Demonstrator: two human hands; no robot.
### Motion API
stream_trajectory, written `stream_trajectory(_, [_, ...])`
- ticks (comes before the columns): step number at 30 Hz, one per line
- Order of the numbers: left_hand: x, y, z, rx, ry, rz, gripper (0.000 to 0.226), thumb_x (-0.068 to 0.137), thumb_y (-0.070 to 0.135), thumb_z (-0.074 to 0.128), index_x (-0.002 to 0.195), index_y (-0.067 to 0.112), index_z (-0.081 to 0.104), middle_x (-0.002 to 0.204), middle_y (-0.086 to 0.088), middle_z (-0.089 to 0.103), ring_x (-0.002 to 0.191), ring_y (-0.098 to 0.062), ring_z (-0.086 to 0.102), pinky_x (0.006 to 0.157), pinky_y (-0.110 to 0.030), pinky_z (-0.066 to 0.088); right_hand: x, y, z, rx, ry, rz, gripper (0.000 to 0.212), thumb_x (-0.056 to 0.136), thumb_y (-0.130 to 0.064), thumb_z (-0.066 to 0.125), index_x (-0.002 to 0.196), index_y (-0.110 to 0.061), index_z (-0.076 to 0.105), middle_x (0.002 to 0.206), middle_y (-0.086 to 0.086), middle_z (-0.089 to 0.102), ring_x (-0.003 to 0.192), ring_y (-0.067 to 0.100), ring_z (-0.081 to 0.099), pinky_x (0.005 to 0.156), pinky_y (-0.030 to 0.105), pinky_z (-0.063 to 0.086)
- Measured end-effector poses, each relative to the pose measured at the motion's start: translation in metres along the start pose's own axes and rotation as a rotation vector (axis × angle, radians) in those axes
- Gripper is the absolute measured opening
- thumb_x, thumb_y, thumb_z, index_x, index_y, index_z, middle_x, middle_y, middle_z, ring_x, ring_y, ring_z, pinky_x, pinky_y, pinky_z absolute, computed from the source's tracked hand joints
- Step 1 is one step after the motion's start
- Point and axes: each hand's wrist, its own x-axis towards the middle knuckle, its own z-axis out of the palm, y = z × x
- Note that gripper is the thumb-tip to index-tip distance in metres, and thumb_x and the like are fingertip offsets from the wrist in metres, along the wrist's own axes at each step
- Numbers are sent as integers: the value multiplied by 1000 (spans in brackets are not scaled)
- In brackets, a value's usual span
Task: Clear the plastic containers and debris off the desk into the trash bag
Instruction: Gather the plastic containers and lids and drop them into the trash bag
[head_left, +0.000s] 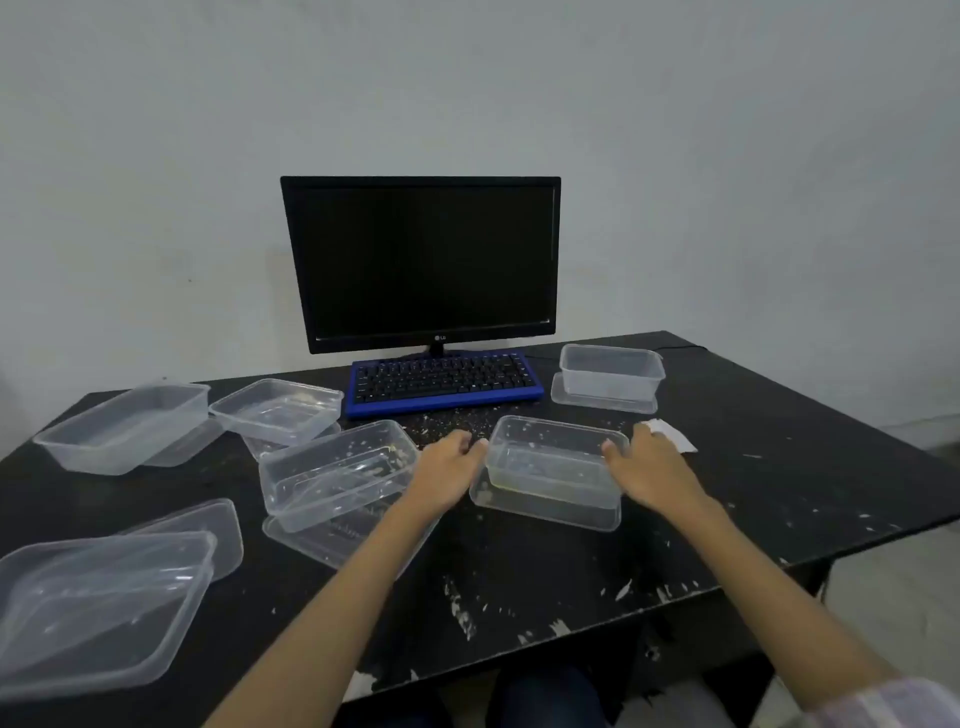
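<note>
Several clear plastic containers lie on the black desk (545, 582), most resting on their lids. The middle container (556, 457) sits on a lid (545, 512) just in front of me. My left hand (447, 462) clasps its left end and my right hand (649, 467) clasps its right end. Another container (337, 467) stands left of my left hand, more lie further left (124, 426) and at the near left (98, 603), and one (610, 371) is at the back right. Pale crumbs (441, 421) are scattered in front of the keyboard. No trash bag is in view.
A dark monitor (421, 260) and a blue-framed keyboard (444, 382) stand at the back centre against the wall. A white paper scrap (670, 434) lies just beyond my right hand. The desk's front edge is chipped, and its right edge drops to the floor.
</note>
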Motion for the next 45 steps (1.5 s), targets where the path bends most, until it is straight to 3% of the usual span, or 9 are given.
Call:
stream_trajectory(3, [1,-2,9,-103,-17,-29,48,97,36,44,136,7,45,136,-8,52,88,-2,58,69,3,36,5,4,7,60,-7,38,48,97,-37,42,126,2,44,128,21,51,117,35,49,97,44,42])
stream_trajectory(9, [1,-1,14,-221,27,4,35,97,33,47,120,10,58,110,-1,62,74,5,52,53,3,39,11,4,12,169,1,56,28,97,-34,43,96,-7,46,113,22,57,95,28,53,77,34,40])
stream_trajectory(11, [0,0,13,-265,38,-1,31,96,33,47,114,11,61,99,3,64,72,4,54,54,-1,43,11,4,13,184,15,45,26,97,-33,44,93,-8,46,109,22,58,89,26,52,73,32,39])
stream_trajectory(18, [-10,3,2,-303,61,-11,32,96,34,47,103,11,67,90,3,65,90,-13,60,94,-37,48,2,-3,5,232,21,8,33,97,-34,43,102,-4,56,100,13,62,83,21,55,68,29,38])
stream_trajectory(24, [-41,-1,-18,-326,116,-6,35,96,36,47,78,15,69,65,13,62,69,-4,59,79,-30,49,-21,-11,-2,249,27,-68,31,97,-35,43,93,-10,60,87,2,58,72,9,49,65,28,39])
stream_trajectory(29, [-64,-7,-33,-363,120,13,43,96,31,48,89,-8,63,77,-13,58,76,-23,56,83,-42,52,-44,-16,-7,244,19,-96,32,97,-38,43,88,-13,61,85,0,61,74,5,53,60,22,39])
stream_trajectory(34, [-81,-13,-37,-389,132,-8,36,95,24,49,90,-8,66,92,-34,61,77,-33,62,65,-20,54,-67,-11,-9,209,-3,-102,29,97,-41,42,89,-19,60,85,-2,61,74,5,56,58,20,38])
stream_trajectory(40, [-94,-14,-33,-498,62,-102,32,96,28,48,88,7,71,77,-8,74,73,-17,70,66,-24,54,-83,1,-2,203,-24,-77,31,96,-41,43,88,-18,62,81,-2,64,72,10,60,58,22,42])
stream_trajectory(45, [-90,-7,-19,-547,70,-120,29,96,27,50,87,8,70,72,-4,73,68,-14,70,69,-29,56,-73,13,4,218,-24,-44,28,97,-41,43,97,-20,61,87,-1,65,78,12,62,64,25,44])
